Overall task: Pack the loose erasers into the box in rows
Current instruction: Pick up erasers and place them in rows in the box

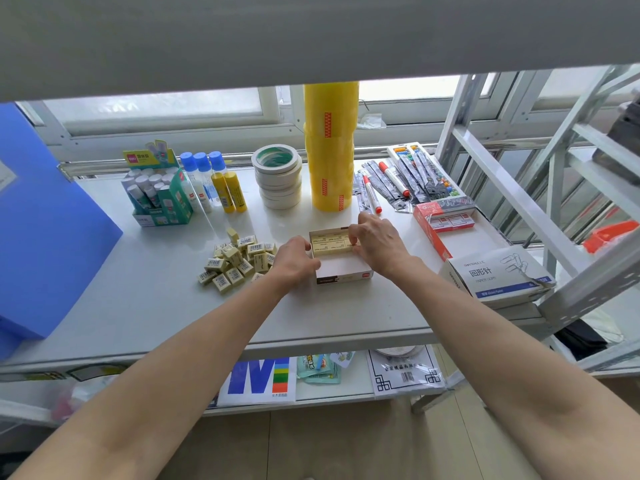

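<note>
A small open cardboard box [343,271] sits on the white shelf in the middle. Its far half holds rows of pale yellow erasers [329,244]; the near half shows bare white bottom. A heap of several loose erasers [235,261] with barcode wrappers lies just left of the box. My left hand [294,261] rests against the box's left wall, fingers curled on its edge. My right hand [377,242] reaches over the box's far right corner, fingertips pinching an eraser at the end of a row.
Behind the box stand yellow tape rolls [331,147], masking tape rolls [278,178], glue sticks [230,192] and a green display box [156,192]. Red markers, a red staples box [440,220] and a paper-clip carton [495,275] lie right. A blue folder [45,230] leans at left.
</note>
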Motion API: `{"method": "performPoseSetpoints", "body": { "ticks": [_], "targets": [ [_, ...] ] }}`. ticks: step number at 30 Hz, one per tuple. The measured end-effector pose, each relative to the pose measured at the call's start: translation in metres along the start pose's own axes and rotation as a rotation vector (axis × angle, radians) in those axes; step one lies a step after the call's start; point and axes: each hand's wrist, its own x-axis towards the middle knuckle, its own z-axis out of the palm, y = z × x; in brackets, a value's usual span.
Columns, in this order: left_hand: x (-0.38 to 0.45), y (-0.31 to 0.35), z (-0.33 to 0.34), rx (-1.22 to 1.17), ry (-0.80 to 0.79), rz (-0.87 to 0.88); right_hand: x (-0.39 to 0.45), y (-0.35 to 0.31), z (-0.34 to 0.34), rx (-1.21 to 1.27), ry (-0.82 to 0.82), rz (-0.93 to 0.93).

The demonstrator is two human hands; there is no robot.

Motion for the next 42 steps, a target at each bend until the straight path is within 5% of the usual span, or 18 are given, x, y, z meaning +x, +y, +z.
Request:
{"method": "performPoseSetpoints", "body": {
  "ticks": [3,5,9,12,22,31,42],
  "targets": [
    [-0.002,0.002,-0.004,-0.125,0.064,-0.038,0.001,-0.001,-0.002,0.046,-0.002,0.040],
    [-0.004,0.005,-0.010,-0.504,0.093,-0.168,0.002,-0.003,-0.006,0.125,0.029,0.090],
    [-0.005,0.005,-0.024,-1.396,-0.104,-0.344,0.006,-0.015,-0.013,0.371,0.120,0.156],
    [-0.005,-0.002,-0.029,-1.600,-0.262,-0.328,0.005,-0.028,-0.018,0.559,0.110,0.057],
    [-0.011,0.008,-0.034,-1.529,-0.502,-0.215,0.001,-0.054,-0.012,0.577,-0.061,-0.066],
    [-0.023,0.003,-0.029,-0.968,-0.323,-0.088,-0.003,-0.045,-0.006,0.835,0.055,0.159],
    [-0.017,0.007,-0.028,-0.999,-0.155,-0.116,-0.009,-0.034,-0.015,0.744,-0.025,0.062]
  ]
}}
